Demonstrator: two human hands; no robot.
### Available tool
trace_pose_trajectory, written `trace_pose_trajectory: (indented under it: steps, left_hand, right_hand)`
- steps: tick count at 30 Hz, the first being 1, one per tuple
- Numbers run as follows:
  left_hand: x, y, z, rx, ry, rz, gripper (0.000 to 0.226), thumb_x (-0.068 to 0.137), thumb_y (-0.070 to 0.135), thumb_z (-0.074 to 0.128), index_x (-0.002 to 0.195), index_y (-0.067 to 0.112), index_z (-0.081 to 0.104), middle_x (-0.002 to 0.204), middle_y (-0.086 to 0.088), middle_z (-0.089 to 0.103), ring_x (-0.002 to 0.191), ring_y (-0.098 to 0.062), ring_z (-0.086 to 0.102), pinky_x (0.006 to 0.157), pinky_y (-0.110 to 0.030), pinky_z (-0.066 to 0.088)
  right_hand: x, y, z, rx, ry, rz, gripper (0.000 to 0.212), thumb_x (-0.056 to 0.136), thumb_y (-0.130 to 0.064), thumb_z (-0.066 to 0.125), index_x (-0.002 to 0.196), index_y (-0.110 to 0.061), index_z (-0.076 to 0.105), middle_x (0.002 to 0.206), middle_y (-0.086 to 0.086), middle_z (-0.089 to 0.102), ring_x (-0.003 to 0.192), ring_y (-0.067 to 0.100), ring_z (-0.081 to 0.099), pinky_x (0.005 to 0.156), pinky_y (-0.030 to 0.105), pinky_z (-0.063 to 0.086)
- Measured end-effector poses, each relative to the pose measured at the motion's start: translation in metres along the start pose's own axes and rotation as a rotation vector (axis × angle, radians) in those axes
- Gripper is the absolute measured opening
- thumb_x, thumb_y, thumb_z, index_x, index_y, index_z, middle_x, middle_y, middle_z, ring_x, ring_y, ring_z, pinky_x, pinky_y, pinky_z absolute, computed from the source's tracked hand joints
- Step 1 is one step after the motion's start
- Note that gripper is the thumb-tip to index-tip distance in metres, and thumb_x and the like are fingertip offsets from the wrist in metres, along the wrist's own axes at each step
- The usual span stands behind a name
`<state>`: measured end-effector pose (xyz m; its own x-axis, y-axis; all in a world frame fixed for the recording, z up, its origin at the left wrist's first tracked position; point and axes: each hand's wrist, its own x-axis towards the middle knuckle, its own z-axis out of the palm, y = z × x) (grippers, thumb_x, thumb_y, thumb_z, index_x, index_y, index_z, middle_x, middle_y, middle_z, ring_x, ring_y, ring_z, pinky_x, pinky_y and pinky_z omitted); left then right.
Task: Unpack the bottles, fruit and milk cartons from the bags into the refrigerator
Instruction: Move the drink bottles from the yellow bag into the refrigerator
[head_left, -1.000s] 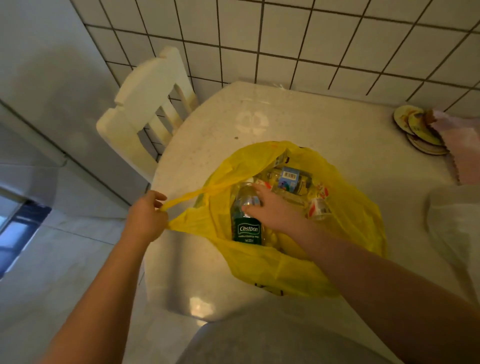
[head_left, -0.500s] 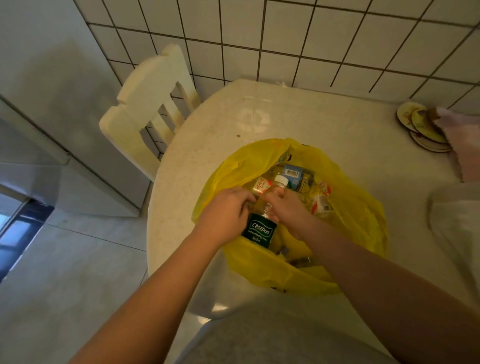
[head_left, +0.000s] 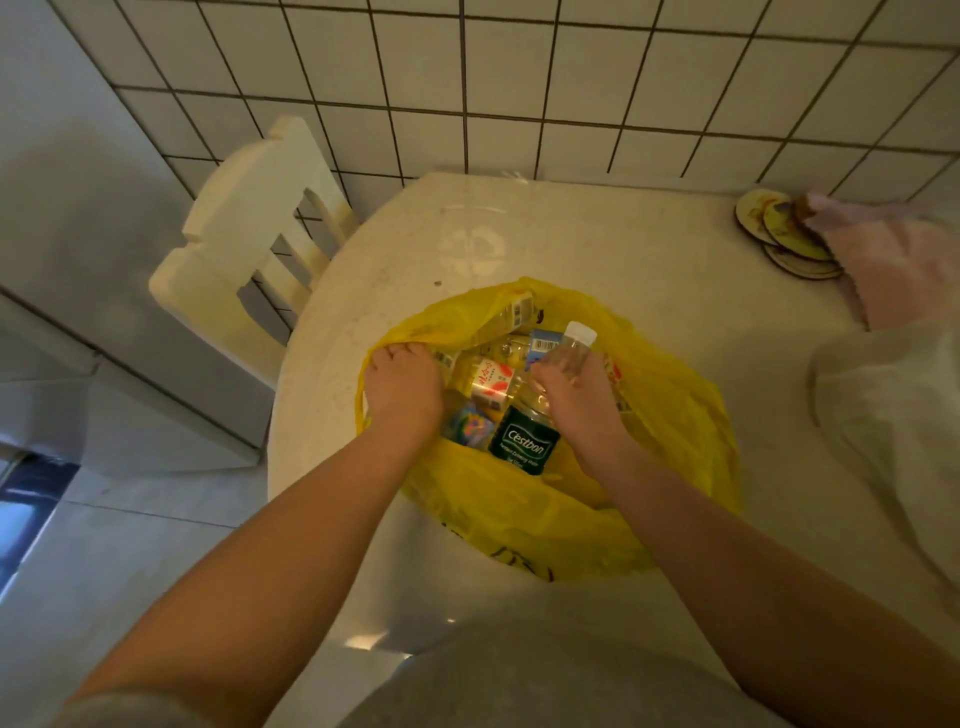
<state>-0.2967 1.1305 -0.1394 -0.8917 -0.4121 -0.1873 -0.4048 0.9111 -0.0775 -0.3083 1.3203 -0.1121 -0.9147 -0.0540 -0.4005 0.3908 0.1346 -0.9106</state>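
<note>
- A tall pale appliance (head_left: 78, 234) stands at the far left on the tiled floor, its door closed.
- A white wooden chair (head_left: 249, 244) is just beside it, tucked against the left edge of the desk (head_left: 571, 244), with its back toward the tiled wall.
- The left hand (head_left: 402, 387) is at the left rim of the yellow bag (head_left: 675, 415). Its fingers are curled over the plastic edge and hold it bunched.
- The yellow bag lies open on the near part of the desk, its mouth facing up.
- Inside, just right of the left hand, lie a small carton with red print (head_left: 491, 382) and a carton with a multicoloured pattern (head_left: 467, 426).
- Farther back in the bag is a blue-and-white carton (head_left: 543, 343) showing a barcode.
- The bottle (head_left: 524, 441) is clear with a dark green label and a white cap (head_left: 579, 332). It is tilted, with the cap toward the wall, and its lower part is still within the bag's mouth.
- The right hand (head_left: 576, 395) is wrapped round the bottle's upper body, just below the cap, with fingers and thumb closed on it.
- A stack of round coasters (head_left: 779, 234) sits at the far right corner of the desk, touching a pink cloth (head_left: 893, 260).
- A translucent white bag (head_left: 893, 395) lies at the right edge, apart from the yellow bag. I cannot tell what is in it.
</note>
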Motion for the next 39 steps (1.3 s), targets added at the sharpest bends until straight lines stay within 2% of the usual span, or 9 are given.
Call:
trace_pose_trajectory:
  steps: [4, 8, 10, 16, 21, 26, 30, 33, 39]
  left_hand:
    - [0.011, 0.004, -0.009, -0.001, -0.119, -0.014, 0.062, 0.088, 0.033, 0.072, 0.137, 0.002, 0.049, 0.139, -0.021, 0.050, 0.127, -0.039, 0.046, 0.101, -0.044, 0.044]
    - [0.006, 0.001, -0.017, -0.098, -0.109, 0.061, 0.031, 0.081, 0.030, 0.075, 0.107, 0.016, 0.065, 0.114, -0.009, 0.068, 0.106, -0.030, 0.065, 0.086, -0.036, 0.052]
    - [0.000, -0.003, -0.025, -0.253, -0.149, 0.073, 0.033, 0.077, 0.031, 0.080, 0.102, 0.020, 0.062, 0.104, -0.003, 0.067, 0.100, -0.028, 0.066, 0.077, -0.033, 0.050]
    - [-0.001, -0.010, -0.045, -0.474, -0.347, -0.006, 0.071, 0.081, 0.032, 0.079, 0.140, 0.011, 0.046, 0.136, -0.012, 0.054, 0.120, -0.031, 0.055, 0.082, -0.034, 0.045]
    - [-0.005, -0.015, -0.034, -0.541, -0.400, 0.043, 0.071, 0.081, 0.025, 0.079, 0.143, 0.011, 0.045, 0.136, -0.013, 0.057, 0.118, -0.031, 0.058, 0.089, -0.035, 0.050]
    - [-0.023, -0.001, -0.006, -0.320, -0.270, -0.001, 0.085, 0.077, 0.052, 0.074, 0.143, 0.013, 0.036, 0.143, -0.013, 0.042, 0.132, -0.036, 0.044, 0.104, -0.050, 0.045]
    - [-0.030, 0.005, 0.004, -0.436, -0.171, -0.025, 0.076, 0.075, 0.049, 0.080, 0.129, 0.011, 0.042, 0.131, -0.013, 0.053, 0.118, -0.035, 0.056, 0.084, -0.042, 0.050]
    - [-0.032, 0.002, 0.000, -0.582, -0.133, -0.039, 0.058, 0.076, 0.038, 0.080, 0.116, 0.012, 0.047, 0.117, -0.011, 0.064, 0.101, -0.033, 0.064, 0.066, -0.035, 0.047]
    - [-0.067, -0.003, -0.017, -0.887, 0.131, 0.095, 0.051, 0.079, 0.029, 0.082, 0.116, 0.018, 0.048, 0.095, 0.009, 0.058, 0.078, -0.012, 0.054, 0.057, -0.025, 0.036]
  right_hand:
    - [-0.006, -0.005, -0.001, -0.015, 0.030, -0.030, 0.040, 0.090, -0.022, 0.066, 0.125, -0.018, 0.045, 0.108, -0.004, 0.055, 0.094, 0.010, 0.057, 0.065, 0.026, 0.047]
    - [-0.010, -0.006, -0.005, -0.036, 0.056, -0.062, 0.037, 0.089, -0.024, 0.067, 0.120, -0.021, 0.048, 0.110, -0.003, 0.059, 0.099, 0.015, 0.061, 0.078, 0.036, 0.055]
    - [-0.012, -0.007, -0.008, -0.002, 0.063, -0.063, 0.036, 0.088, -0.023, 0.067, 0.120, -0.022, 0.049, 0.111, -0.003, 0.059, 0.101, 0.016, 0.061, 0.081, 0.039, 0.056]
    - [-0.020, -0.012, -0.012, 0.040, 0.067, -0.072, 0.037, 0.088, -0.022, 0.068, 0.120, -0.023, 0.049, 0.115, 0.000, 0.060, 0.102, 0.018, 0.063, 0.078, 0.037, 0.057]
    - [-0.028, -0.013, -0.016, 0.075, 0.076, -0.091, 0.035, 0.090, -0.019, 0.067, 0.120, -0.022, 0.050, 0.112, -0.002, 0.062, 0.098, 0.014, 0.064, 0.068, 0.027, 0.053]
    - [-0.032, -0.016, -0.015, 0.087, 0.088, -0.095, 0.034, 0.089, -0.019, 0.067, 0.120, -0.021, 0.051, 0.110, -0.002, 0.062, 0.096, 0.012, 0.063, 0.064, 0.023, 0.049]
    - [-0.039, -0.020, -0.015, 0.072, 0.090, -0.125, 0.034, 0.092, -0.018, 0.066, 0.122, -0.019, 0.050, 0.108, -0.006, 0.062, 0.091, 0.006, 0.063, 0.055, 0.013, 0.048]
    - [-0.046, -0.023, -0.017, 0.038, 0.103, -0.150, 0.035, 0.092, -0.022, 0.065, 0.124, -0.021, 0.050, 0.110, -0.007, 0.063, 0.093, 0.004, 0.063, 0.060, 0.018, 0.050]
    - [-0.065, -0.030, -0.024, 0.018, 0.144, -0.250, 0.025, 0.094, -0.028, 0.064, 0.118, -0.026, 0.054, 0.104, -0.005, 0.068, 0.095, 0.009, 0.066, 0.068, 0.024, 0.053]
